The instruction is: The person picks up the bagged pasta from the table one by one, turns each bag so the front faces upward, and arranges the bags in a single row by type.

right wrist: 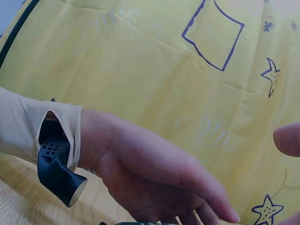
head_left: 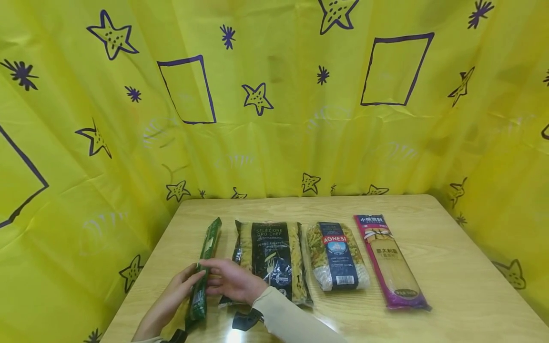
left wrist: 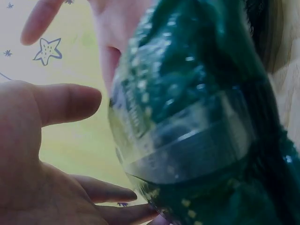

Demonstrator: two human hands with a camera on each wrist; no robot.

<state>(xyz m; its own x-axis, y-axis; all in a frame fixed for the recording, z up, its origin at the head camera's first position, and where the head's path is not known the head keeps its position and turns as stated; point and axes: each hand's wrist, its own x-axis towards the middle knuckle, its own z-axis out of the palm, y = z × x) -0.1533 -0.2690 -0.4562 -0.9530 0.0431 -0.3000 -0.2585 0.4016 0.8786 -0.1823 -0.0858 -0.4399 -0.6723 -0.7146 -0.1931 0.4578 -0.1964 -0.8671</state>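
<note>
While on edge, green packet (head_left: 205, 269) sits between fingers (head_left: 198, 276).

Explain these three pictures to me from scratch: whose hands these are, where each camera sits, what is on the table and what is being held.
No machine here: a person works with two bare hands and wears three cameras. The wide picture comes from the head, looking down at a wooden table ringed by a yellow curtain with drawn stars. The other two come from the wrists, so they are close and blurry. Four pasta packs lie in a row: a narrow green pack, a black penne bag, a blue-labelled Agnesi bag and a purple spaghetti pack. The left hand and right hand both touch the green pack, one on each side. How firmly they grip is unclear.
</note>
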